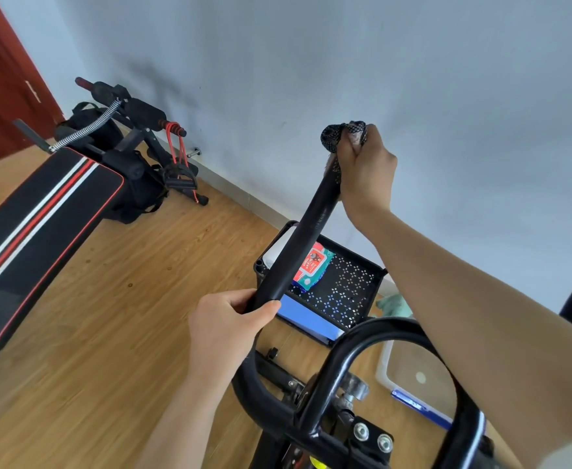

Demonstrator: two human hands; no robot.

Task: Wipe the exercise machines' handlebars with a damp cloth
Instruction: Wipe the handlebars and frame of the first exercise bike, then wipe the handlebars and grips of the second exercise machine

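A black padded handlebar [303, 236] of an exercise bike rises from the lower middle toward the wall. My right hand [365, 170] grips its top end through a dark mesh-patterned cloth [340, 133], which is wrapped over the tip. My left hand [230, 324] is closed around the lower part of the same handlebar, fingers curled over it. A black looped bar [393, 328] of the bike's frame curves in front of my right forearm.
A black perforated basket [342, 289] on the wooden floor holds a red-green wipes pack [313, 267]. A sit-up bench [30, 231] with red resistance bands [179, 157] stands at left. A clear plastic bin [413, 374] and a teal cloth [394, 304] lie at right.
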